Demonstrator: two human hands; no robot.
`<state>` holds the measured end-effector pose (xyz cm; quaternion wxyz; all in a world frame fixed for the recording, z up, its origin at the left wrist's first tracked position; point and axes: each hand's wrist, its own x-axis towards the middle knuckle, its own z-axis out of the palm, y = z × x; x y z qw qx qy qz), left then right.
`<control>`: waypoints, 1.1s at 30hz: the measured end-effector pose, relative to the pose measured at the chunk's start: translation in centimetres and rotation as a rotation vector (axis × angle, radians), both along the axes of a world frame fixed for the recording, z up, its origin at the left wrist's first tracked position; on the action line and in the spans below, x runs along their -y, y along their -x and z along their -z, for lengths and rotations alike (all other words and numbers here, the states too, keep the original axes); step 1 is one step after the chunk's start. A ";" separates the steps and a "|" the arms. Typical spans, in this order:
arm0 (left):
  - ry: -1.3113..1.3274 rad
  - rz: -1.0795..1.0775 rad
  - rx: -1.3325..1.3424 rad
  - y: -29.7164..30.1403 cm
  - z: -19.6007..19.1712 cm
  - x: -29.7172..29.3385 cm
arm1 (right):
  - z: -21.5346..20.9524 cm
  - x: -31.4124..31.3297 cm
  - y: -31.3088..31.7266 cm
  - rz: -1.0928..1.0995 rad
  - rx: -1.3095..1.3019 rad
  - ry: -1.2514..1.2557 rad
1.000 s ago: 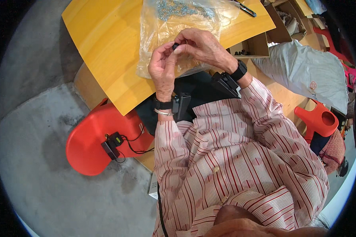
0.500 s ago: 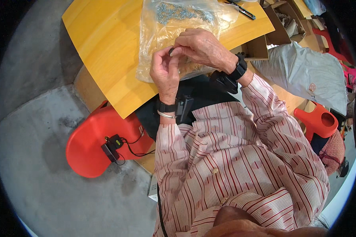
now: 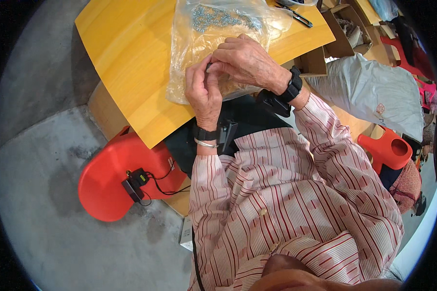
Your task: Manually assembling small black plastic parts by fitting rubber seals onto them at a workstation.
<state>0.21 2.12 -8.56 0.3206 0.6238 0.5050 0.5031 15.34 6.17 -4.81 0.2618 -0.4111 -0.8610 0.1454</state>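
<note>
Both hands, left [image 3: 205,92] and right [image 3: 245,60], meet fingertip to fingertip, pinching a small dark piece [image 3: 209,66] over the clear plastic bag [image 3: 189,58].

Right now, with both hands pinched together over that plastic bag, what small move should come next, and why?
Probably finish joining the small dark piece: the left hand and right hand meet fingertip to fingertip around it, just above the bag on the yellow table. What the piece is cannot be made out.
</note>
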 end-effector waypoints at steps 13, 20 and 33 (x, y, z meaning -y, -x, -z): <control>0.119 0.026 0.087 0.1 -0.5 0.1 | 2.7 -3.3 -3.9 0.359 0.275 -0.134; 0.059 -0.008 0.127 -0.1 0.1 -0.2 | 1.7 -2.9 -3.6 0.294 0.322 -0.126; 0.049 0.002 0.113 -0.2 -0.1 -0.3 | 2.2 -4.0 -4.8 0.289 0.176 -0.061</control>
